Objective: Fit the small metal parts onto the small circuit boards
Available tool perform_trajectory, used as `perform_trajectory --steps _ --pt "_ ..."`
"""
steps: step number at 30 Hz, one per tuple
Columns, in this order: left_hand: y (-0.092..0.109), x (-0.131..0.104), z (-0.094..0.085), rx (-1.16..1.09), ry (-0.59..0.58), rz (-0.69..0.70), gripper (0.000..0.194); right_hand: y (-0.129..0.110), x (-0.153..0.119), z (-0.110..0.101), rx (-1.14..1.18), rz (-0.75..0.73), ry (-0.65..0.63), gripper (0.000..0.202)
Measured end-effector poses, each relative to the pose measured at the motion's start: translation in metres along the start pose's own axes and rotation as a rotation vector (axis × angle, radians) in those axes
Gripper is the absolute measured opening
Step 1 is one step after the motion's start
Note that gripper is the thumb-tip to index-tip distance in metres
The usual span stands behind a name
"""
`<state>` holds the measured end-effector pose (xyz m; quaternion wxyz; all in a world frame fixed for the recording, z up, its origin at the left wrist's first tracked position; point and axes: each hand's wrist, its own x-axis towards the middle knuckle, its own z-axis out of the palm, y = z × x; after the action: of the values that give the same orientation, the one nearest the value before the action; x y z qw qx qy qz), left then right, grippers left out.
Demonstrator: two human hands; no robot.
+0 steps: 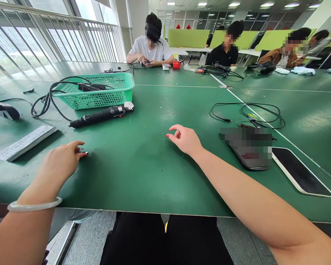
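Note:
My left hand (61,162), with a pale bangle on the wrist, rests on the green table (143,176) near its front edge. Its fingertips pinch a small metal part (83,150) that lies on the surface. My right hand (185,140) hovers low over the middle of the table, thumb and forefinger curled together in a pinch; I see nothing between them. A black electric screwdriver (99,116) lies beyond my left hand, in front of a green plastic basket (99,96) that holds another black tool and a cable.
A white strip (24,142) lies at the left. Two phones (251,156) (300,172) and a looped black cable (248,112) lie to the right of my right hand. Several people sit working at the far side of the table.

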<state>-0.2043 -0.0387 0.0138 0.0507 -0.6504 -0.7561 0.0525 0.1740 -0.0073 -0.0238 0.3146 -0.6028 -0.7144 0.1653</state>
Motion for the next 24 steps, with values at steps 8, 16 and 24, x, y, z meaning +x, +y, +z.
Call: perform_trajectory --steps 8,16,24 --pt "0.003 0.000 -0.002 -0.039 0.047 0.003 0.037 0.000 0.001 0.000 -0.018 -0.002 0.002 0.032" --pt "-0.001 0.004 0.000 -0.062 0.016 -0.013 0.041 0.001 0.001 0.000 -0.004 0.011 -0.006 0.032" --pt "-0.014 0.009 0.010 -0.299 0.118 0.024 0.045 0.001 0.000 -0.001 0.009 0.015 -0.016 0.033"
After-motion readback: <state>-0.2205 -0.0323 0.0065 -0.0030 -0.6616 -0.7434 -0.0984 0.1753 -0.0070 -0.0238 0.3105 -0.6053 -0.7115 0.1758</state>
